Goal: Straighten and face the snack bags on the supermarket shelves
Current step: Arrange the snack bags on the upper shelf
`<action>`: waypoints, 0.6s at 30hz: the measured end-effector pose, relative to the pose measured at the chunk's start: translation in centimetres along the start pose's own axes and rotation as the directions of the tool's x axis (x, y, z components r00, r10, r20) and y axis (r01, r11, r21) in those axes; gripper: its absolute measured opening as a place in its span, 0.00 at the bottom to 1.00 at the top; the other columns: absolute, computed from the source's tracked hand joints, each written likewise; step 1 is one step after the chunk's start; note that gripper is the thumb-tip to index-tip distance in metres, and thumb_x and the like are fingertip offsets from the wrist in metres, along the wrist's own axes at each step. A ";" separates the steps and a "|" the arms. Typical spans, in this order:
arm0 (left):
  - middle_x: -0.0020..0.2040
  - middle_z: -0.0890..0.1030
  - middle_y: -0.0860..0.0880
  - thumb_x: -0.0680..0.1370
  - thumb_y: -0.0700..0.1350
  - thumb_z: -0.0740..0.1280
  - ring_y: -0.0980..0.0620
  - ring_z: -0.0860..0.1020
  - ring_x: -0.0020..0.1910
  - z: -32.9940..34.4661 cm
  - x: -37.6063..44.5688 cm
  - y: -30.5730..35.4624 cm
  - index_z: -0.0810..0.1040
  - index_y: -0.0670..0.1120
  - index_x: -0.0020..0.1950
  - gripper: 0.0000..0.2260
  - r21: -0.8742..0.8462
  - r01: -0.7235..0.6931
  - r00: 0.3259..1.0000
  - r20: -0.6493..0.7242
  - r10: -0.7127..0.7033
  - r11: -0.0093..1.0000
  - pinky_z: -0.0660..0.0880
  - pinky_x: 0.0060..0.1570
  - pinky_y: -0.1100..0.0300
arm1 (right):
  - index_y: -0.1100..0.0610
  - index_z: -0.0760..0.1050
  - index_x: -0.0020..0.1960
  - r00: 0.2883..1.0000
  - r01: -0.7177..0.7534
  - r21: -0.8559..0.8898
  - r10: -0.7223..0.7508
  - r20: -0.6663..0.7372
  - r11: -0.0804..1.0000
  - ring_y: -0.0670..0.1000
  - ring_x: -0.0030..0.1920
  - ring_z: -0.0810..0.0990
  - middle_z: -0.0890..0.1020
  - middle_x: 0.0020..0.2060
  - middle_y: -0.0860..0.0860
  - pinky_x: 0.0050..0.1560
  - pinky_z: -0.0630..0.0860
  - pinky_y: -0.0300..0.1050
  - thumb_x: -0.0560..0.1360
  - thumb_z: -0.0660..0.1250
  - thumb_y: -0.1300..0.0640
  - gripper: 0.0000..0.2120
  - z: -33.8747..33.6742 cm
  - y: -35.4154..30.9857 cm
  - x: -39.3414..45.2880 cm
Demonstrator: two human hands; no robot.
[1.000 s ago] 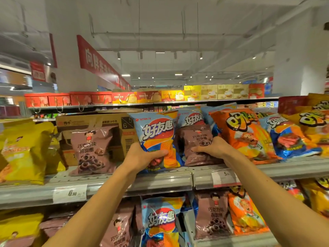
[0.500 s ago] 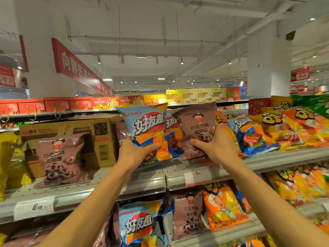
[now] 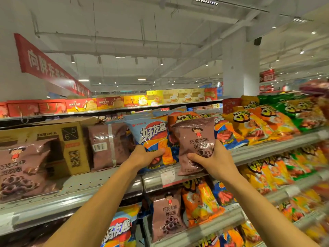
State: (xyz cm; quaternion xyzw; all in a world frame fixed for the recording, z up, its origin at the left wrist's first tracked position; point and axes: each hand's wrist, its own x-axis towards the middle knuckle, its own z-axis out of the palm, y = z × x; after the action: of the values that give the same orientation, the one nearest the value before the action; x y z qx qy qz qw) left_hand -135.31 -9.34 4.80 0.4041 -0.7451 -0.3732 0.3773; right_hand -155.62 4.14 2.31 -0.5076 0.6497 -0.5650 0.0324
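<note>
My left hand (image 3: 145, 155) grips the lower part of a blue and orange chip bag (image 3: 153, 138), held upright at the front of the top shelf (image 3: 99, 186). My right hand (image 3: 211, 161) grips a brown chocolate-ring snack bag (image 3: 195, 138) by its bottom, lifted off the shelf and facing me, just right of the blue bag. Another brown bag (image 3: 108, 145) stands back to front behind my left hand. A third brown bag (image 3: 21, 168) leans at the far left.
A cardboard carton (image 3: 53, 132) sits on the shelf at the left. Orange, yellow and green snack bags (image 3: 263, 122) fill the shelf to the right. The lower shelf (image 3: 195, 230) holds more brown, orange and blue bags. A white pillar (image 3: 240, 68) stands behind.
My right hand has lifted the brown bag off the shelf and brought it forward, close beside the blue bag. My view has shifted to the right and nearer the shelf.
</note>
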 end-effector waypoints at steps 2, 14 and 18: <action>0.41 0.83 0.51 0.75 0.53 0.75 0.57 0.79 0.38 -0.5 -0.8 0.0 0.80 0.50 0.46 0.09 0.041 -0.056 0.997 0.047 0.054 0.998 0.74 0.44 0.62 | 0.52 0.71 0.62 1.000 0.018 0.020 -0.018 0.010 1.000 0.53 0.57 0.81 0.81 0.53 0.46 0.56 0.79 0.56 0.65 0.81 0.42 0.33 0.8 -0.7 -0.4; 0.53 0.78 0.49 0.77 0.69 0.60 0.47 0.74 0.54 -9.9 -11.9 -6.1 0.79 0.48 0.55 0.25 0.910 0.055 0.903 -0.221 0.370 0.410 0.72 0.52 0.53 | 0.50 0.69 0.59 0.985 0.150 0.106 -0.157 0.068 0.983 0.53 0.55 0.79 0.78 0.52 0.44 0.53 0.78 0.52 0.65 0.79 0.36 0.32 11.2 -9.2 -2.8; 0.43 0.80 0.44 0.77 0.55 0.70 0.41 0.79 0.45 -12.7 -14.7 -7.2 0.81 0.43 0.45 0.14 0.951 0.091 0.851 -0.228 0.473 0.295 0.75 0.41 0.49 | 0.53 0.67 0.63 0.975 0.166 0.046 -0.170 0.139 0.985 0.58 0.59 0.79 0.80 0.58 0.51 0.52 0.78 0.54 0.66 0.76 0.33 0.37 16.3 -11.8 -3.1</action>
State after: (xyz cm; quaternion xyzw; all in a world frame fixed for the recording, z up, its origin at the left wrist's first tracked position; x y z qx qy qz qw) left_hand -116.30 -2.37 0.33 0.5267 -0.7469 0.2913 0.2826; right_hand -136.75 -3.27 3.86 -0.5992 0.5908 -0.5388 0.0395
